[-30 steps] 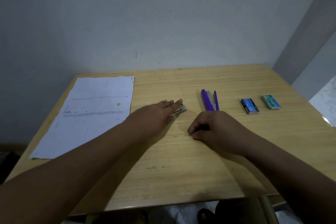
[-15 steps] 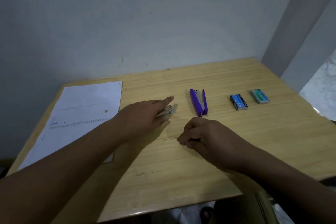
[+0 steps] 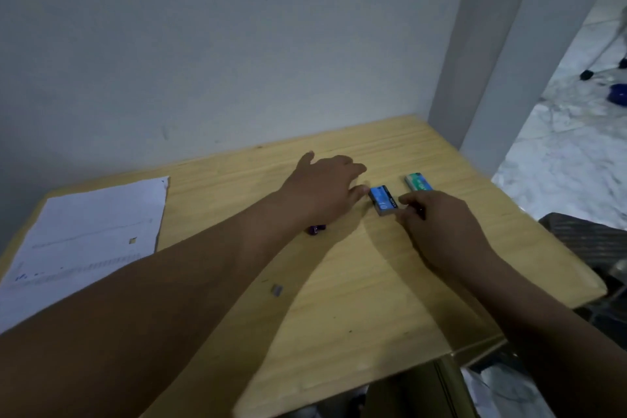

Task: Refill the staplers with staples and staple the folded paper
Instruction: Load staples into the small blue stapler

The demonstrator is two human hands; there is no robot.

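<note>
A blue staple box (image 3: 382, 200) lies flat on the wooden table (image 3: 356, 299). My left hand (image 3: 325, 190) reaches across from the left, fingers spread, its fingertips touching the box's left edge. My right hand (image 3: 437, 231) has its fingers curled, with thumb and forefinger against the box's right edge; I cannot tell if they grip it. A green staple box (image 3: 418, 181) lies just behind my right hand. The purple stapler (image 3: 315, 229) is mostly hidden under my left wrist. The printed paper sheet (image 3: 84, 241) lies flat at the left.
A small grey metal piece (image 3: 276, 290) lies on the table beside my left forearm. A grey wall runs along the table's far edge, with a pillar at its right corner. A dark chair (image 3: 590, 241) stands off the table's right side.
Both hands have moved right from the table's middle to the blue staple box. My left hand has let go of the small silver object it touched. The view has swung right.
</note>
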